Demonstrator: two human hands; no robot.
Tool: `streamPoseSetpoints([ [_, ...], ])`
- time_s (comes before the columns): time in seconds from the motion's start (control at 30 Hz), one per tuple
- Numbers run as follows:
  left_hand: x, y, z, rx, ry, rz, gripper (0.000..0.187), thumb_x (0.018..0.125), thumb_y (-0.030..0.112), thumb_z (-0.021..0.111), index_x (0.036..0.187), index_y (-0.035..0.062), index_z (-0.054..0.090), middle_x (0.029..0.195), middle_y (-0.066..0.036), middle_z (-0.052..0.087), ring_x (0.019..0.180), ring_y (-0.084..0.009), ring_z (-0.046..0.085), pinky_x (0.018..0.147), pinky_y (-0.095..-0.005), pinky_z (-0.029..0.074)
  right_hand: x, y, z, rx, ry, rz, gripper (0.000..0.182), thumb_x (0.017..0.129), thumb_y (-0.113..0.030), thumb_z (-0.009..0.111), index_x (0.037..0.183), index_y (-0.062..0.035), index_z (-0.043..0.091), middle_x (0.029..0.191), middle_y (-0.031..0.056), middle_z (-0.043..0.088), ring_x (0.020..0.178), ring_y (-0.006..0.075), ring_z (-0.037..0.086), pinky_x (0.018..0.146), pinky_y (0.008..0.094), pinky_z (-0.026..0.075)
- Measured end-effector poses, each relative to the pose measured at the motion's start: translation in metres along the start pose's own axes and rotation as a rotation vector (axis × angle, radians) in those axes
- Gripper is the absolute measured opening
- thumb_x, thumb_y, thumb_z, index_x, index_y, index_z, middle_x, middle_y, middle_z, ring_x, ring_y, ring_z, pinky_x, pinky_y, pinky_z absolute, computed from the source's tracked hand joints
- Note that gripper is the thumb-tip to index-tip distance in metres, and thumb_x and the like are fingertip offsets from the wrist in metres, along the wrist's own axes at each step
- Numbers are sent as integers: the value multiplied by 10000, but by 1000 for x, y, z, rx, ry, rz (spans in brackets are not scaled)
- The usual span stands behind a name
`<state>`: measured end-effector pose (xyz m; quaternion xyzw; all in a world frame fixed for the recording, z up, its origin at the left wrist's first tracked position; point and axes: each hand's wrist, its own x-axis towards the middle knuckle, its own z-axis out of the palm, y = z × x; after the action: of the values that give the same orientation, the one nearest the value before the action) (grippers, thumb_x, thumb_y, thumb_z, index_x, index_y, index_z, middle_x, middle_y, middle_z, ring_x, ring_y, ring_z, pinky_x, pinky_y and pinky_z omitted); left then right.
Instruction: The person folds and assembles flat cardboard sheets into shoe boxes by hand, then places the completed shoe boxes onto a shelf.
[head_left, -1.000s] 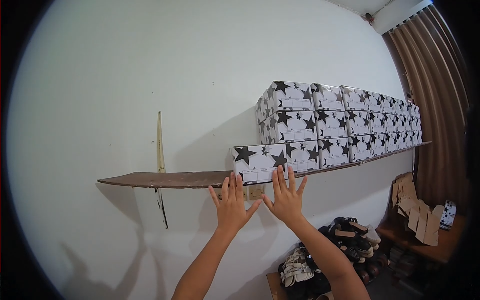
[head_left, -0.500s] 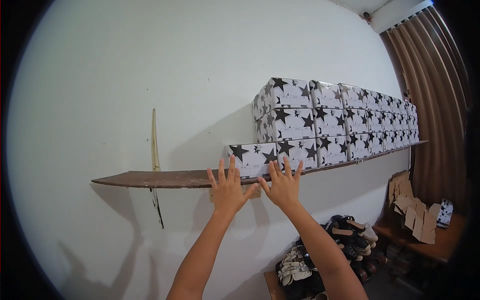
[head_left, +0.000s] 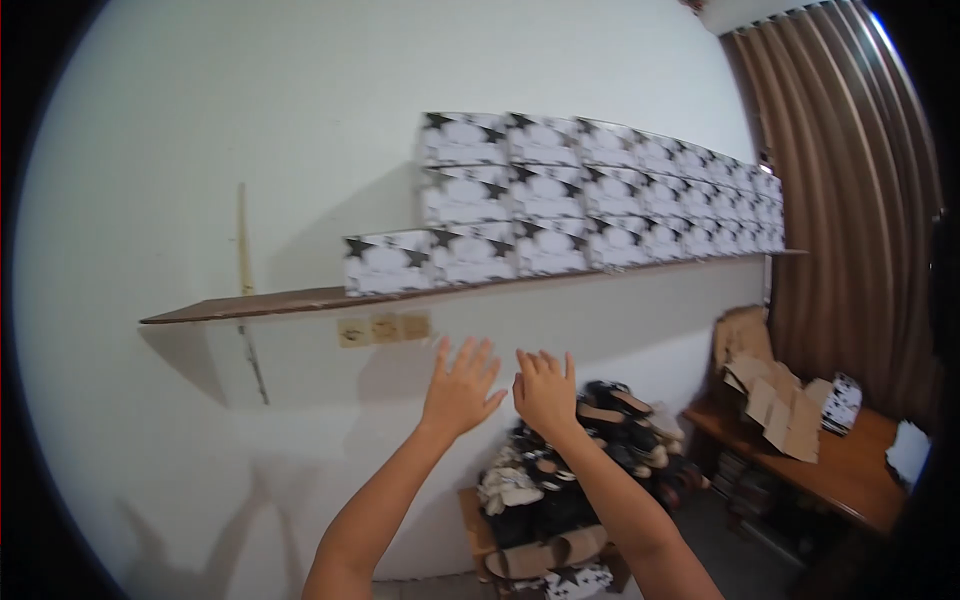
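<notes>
My left hand (head_left: 459, 388) and my right hand (head_left: 545, 390) are raised side by side in front of the white wall, fingers spread, holding nothing. Both hang well below a brown wall shelf (head_left: 240, 304). On the shelf stand white shoe boxes printed with black stars; the leftmost box (head_left: 388, 263) sits alone at the end of the bottom row, with stacked rows of boxes (head_left: 600, 190) running to the right. Neither hand touches a box or the shelf.
Beige wall sockets (head_left: 383, 328) sit under the shelf. A pile of sandals and shoes (head_left: 580, 450) lies on a low stand below. Flattened cardboard pieces (head_left: 770, 395) rest on a wooden table (head_left: 850, 470) at right, beside a brown curtain (head_left: 850, 200).
Both hands have come off the leftmost star box and dropped below the shelf. The view has swung right and downward, so the shelf and boxes now sit higher and further left.
</notes>
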<state>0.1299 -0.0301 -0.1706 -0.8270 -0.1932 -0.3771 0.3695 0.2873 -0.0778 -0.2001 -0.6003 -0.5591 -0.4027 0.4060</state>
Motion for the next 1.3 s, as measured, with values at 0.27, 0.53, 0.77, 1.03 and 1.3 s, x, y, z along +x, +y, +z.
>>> streamPoseSetpoints([
  [0.27, 7, 282, 66, -510, -166, 139, 396, 814, 259, 570, 1177, 100, 576, 1048, -85, 615, 1048, -252, 539, 1009, -495, 321, -197, 171, -126, -153, -671, 531, 313, 832, -268, 495, 1056, -97, 629, 903, 147, 671, 897, 308, 639, 870, 510, 432],
  [0.53, -25, 534, 102, -970, -228, 369, 423, 789, 298, 609, 1161, 97, 589, 1192, -126, 560, 1172, -294, 467, 1030, -498, 292, -385, 288, -262, -419, -718, 1054, 354, 841, -298, 538, 1134, -112, 608, 1076, 117, 641, 1045, 312, 578, 993, 595, 292],
  [0.77, 60, 651, 126, -1017, -76, 523, 466, 783, 324, 628, 1191, 106, 573, 1341, -145, 449, 1275, -297, 372, 1069, -496, 243, -416, 377, -302, -638, -264, 1021, 563, 835, -308, 581, 1340, -113, 428, 1357, 179, 416, 1297, 366, 325, 1031, 651, 170],
  [1.03, 135, 736, 171, -1044, -79, 541, 491, 801, 345, 613, 1229, 111, 556, 1347, -152, 445, 1267, -301, 385, 1070, -496, 243, -422, 472, -317, -641, -176, 1124, 622, 846, -262, 574, 1401, -112, 335, 1445, 190, 283, 1353, 397, 201, 1056, 608, 149],
  [1.3, 170, 828, 239, -1052, -244, 490, 479, 821, 364, 590, 1216, 95, 564, 1311, -163, 477, 1245, -312, 408, 1058, -508, 250, -461, 604, -318, -493, -142, 1000, 358, 843, -191, 565, 1173, -51, 559, 1086, 165, 580, 1074, 340, 509, 948, 427, 373],
])
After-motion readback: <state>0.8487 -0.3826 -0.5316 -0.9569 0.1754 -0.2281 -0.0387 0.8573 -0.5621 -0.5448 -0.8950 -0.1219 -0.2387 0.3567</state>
